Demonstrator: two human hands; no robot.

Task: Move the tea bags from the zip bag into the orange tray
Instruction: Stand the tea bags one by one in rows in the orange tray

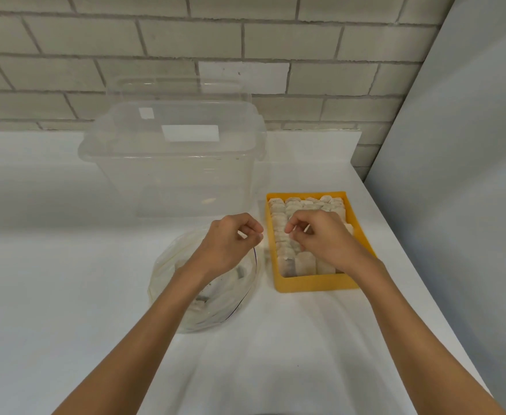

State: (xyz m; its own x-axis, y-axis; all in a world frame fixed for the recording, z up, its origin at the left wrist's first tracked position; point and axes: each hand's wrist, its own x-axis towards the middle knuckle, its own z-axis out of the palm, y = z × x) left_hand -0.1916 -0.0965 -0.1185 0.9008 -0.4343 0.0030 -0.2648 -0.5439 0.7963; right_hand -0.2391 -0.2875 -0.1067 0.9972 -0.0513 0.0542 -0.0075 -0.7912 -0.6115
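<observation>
Zip bag point(183, 298) lies on white bench point(66, 295), a few tea bags point(201, 300) inside; left hand point(230, 241) hovers over its far edge, fingers curled, thumb meeting forefinger, anything pinched too small to tell. Just right, orange tray point(314, 285) holds packed rows of tea bags. Right hand point(320, 235) is over the tray's middle, curled likewise, grip unclear.
</observation>
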